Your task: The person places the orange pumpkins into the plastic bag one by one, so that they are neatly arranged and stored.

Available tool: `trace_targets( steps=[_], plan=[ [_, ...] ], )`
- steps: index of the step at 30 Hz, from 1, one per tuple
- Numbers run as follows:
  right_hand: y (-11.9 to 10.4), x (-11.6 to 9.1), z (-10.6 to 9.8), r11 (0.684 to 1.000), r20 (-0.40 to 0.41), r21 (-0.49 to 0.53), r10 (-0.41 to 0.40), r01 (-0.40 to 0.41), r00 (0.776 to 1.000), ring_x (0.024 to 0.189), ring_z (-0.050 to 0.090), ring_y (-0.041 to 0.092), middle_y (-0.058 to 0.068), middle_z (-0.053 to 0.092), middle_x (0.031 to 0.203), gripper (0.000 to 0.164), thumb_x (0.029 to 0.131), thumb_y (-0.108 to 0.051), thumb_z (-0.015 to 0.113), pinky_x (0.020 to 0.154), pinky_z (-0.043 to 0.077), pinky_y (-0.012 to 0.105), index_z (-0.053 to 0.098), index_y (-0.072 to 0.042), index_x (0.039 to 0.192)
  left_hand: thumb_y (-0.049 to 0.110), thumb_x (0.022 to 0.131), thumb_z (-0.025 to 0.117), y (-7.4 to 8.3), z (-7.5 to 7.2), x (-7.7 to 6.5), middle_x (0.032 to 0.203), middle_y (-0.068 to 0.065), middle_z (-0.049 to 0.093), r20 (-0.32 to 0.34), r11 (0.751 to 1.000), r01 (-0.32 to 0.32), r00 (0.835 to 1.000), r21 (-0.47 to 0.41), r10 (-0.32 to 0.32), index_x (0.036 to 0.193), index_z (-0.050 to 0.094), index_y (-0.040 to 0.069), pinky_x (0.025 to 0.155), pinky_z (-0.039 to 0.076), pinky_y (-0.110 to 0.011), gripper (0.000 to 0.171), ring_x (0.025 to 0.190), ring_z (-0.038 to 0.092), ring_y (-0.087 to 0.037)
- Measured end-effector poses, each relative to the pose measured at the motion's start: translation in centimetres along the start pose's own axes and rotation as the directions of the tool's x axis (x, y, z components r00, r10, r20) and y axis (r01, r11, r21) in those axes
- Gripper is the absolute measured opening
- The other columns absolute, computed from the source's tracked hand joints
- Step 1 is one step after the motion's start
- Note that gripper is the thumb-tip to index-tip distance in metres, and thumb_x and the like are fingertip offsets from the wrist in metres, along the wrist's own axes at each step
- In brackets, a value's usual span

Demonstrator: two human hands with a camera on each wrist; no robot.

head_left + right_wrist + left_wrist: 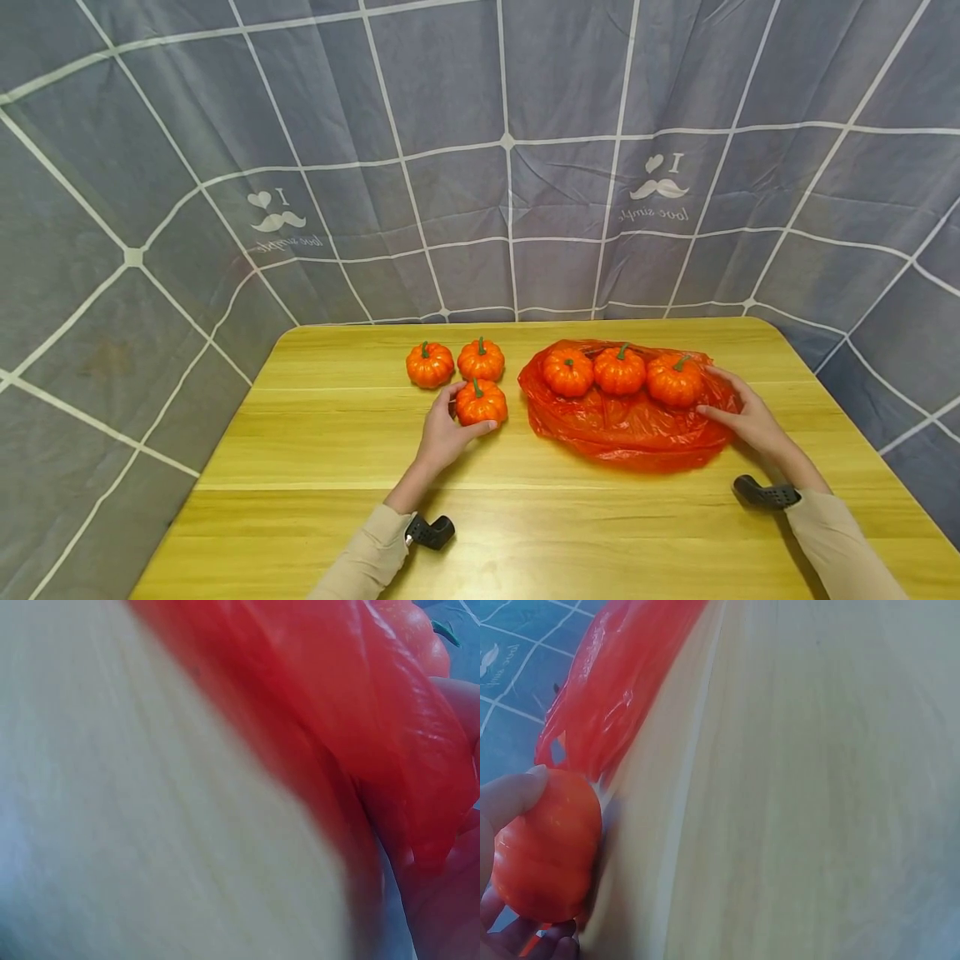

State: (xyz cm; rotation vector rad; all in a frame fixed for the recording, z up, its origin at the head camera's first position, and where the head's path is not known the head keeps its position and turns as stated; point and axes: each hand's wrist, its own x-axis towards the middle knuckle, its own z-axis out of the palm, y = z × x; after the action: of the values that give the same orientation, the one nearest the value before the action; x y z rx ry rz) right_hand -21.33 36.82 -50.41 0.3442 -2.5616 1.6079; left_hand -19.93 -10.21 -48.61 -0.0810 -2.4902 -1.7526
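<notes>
Pumpkin (482,404), orange with green stem, is in the grasp of the left hand (442,435): we see the thumb at its near side and the fingers around its left side. If it rests on the wooden table (300,442) or is slightly lifted, we cannot tell. Taking it as centre of the clock, we find the rear pumpkin (481,360) at 12 o'clock, the outer pumpkin (430,365) at 10 o'clock and the red bag (615,433) just beside it at 3 o'clock. Upon the bag's film, in one row, are the first pumpkin (568,372), the second pumpkin (619,371) and the third pumpkin (675,381). The right hand (750,421) is at the bag's own 3 o'clock edge, thumb and fingers spread; whether they pinch the film we cannot tell. We judge that the step in hand is picking up one pumpkin to join this row. The next move, in our opinion, calls for a small lift, then a carry toward 3 o'clock, with the right hand steadying the film.
</notes>
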Motion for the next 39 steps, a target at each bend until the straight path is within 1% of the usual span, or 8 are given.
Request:
trace_targets(
  steps=[3, 7, 9, 15, 21, 28, 35, 39],
  plan=[
    [-0.1, 0.1, -0.1, 1.000, -0.004, -0.024, -0.010, 0.009, 1.000, 0.111, 0.033, -0.023, -0.014, 0.037, 0.142, 0.066, 0.090, -0.008, 0.065, 0.088, 0.032, -0.003, 0.032, -0.009, 0.148, 0.018, 0.069, 0.086, 0.1, 0.1, -0.1, 0.126, -0.019, 0.053, -0.014, 1.000, 0.005, 1.000, -0.003, -0.005, 0.134, 0.047, 0.001, 0.102, 0.046, -0.047, 0.078, 0.117, 0.055, -0.033],
    [0.0, 0.1, -0.2, 0.999, -0.011, -0.028, -0.018, 0.018, 1.000, 0.111, 0.033, -0.023, -0.013, 0.038, 0.142, 0.067, 0.089, -0.005, 0.065, 0.087, 0.031, -0.003, 0.031, -0.003, 0.147, 0.020, 0.069, 0.086, 0.4, 0.2, -0.3, 0.126, -0.018, 0.054, -0.024, 1.000, 0.018, 1.000, -0.002, -0.018, 0.134, 0.047, 0.002, 0.101, 0.046, -0.046, 0.078, 0.116, 0.055, -0.032],
    [0.0, 0.1, -0.2, 1.000, -0.012, -0.012, -0.023, 0.023, 1.000, 0.110, 0.035, -0.023, -0.012, 0.039, 0.141, 0.067, 0.089, -0.003, 0.065, 0.087, 0.032, -0.003, 0.031, -0.003, 0.147, 0.020, 0.069, 0.087, 0.7, 0.2, -0.5, 0.126, -0.018, 0.054, -0.026, 1.000, 0.022, 0.999, -0.007, -0.022, 0.135, 0.047, 0.002, 0.100, 0.047, -0.046, 0.079, 0.114, 0.056, -0.032],
    [0.0, 0.0, -0.3, 1.000, -0.003, 0.012, -0.010, 0.010, 1.000, 0.108, 0.036, -0.022, -0.020, 0.038, 0.136, 0.066, 0.090, -0.005, 0.063, 0.086, 0.035, -0.002, 0.031, -0.006, 0.148, 0.018, 0.068, 0.087, 1.7, 0.3, -1.0, 0.125, -0.016, 0.054, -0.014, 0.999, 0.030, 0.999, -0.033, -0.031, 0.135, 0.047, 0.003, 0.102, 0.046, -0.044, 0.079, 0.114, 0.055, -0.029],
    [0.0, 0.0, -0.4, 1.000, 0.000, 0.012, 0.005, -0.005, 1.000, 0.108, 0.036, -0.022, -0.017, 0.038, 0.137, 0.066, 0.091, -0.006, 0.062, 0.085, 0.035, -0.002, 0.029, -0.005, 0.148, 0.019, 0.068, 0.087, 2.7, 0.4, -1.5, 0.126, -0.015, 0.054, 0.002, 0.999, 0.020, 1.000, -0.049, -0.020, 0.135, 0.047, 0.004, 0.102, 0.047, -0.042, 0.080, 0.115, 0.056, -0.028],
    [-0.1, 0.1, -0.3, 1.000, -0.004, 0.013, 0.001, -0.001, 1.000, 0.108, 0.036, -0.022, -0.005, 0.038, 0.143, 0.066, 0.091, -0.006, 0.063, 0.086, 0.035, -0.002, 0.030, -0.006, 0.149, 0.021, 0.068, 0.087, 4.0, 1.0, -1.9, 0.126, -0.015, 0.056, 0.029, 0.998, -0.026, 0.999, -0.054, 0.028, 0.134, 0.048, 0.004, 0.098, 0.048, -0.044, 0.078, 0.111, 0.057, -0.029],
    [0.1, 0.1, 0.0, 0.993, -0.008, 0.108, -0.039, 0.040, 0.999, 0.109, 0.043, -0.021, -0.024, 0.041, 0.131, 0.064, 0.089, 0.002, 0.061, 0.087, 0.038, -0.001, 0.032, -0.004, 0.147, 0.019, 0.068, 0.087, 5.2, 2.0, -2.2, 0.126, -0.013, 0.058, 0.055, 0.996, -0.066, 0.996, -0.063, 0.069, 0.133, 0.049, 0.006, 0.099, 0.046, -0.045, 0.077, 0.113, 0.058, -0.027],
    [0.3, 0.1, 0.1, 0.988, -0.011, 0.142, -0.052, 0.053, 0.999, 0.110, 0.044, -0.019, -0.027, 0.041, 0.129, 0.065, 0.089, 0.004, 0.061, 0.087, 0.039, 0.000, 0.032, -0.002, 0.146, 0.019, 0.068, 0.087, 6.0, 2.6, -2.4, 0.130, -0.011, 0.058, 0.074, 0.993, -0.070, 0.994, -0.091, 0.076, 0.134, 0.050, 0.008, 0.100, 0.044, -0.046, 0.077, 0.115, 0.057, -0.028]
  ],
)
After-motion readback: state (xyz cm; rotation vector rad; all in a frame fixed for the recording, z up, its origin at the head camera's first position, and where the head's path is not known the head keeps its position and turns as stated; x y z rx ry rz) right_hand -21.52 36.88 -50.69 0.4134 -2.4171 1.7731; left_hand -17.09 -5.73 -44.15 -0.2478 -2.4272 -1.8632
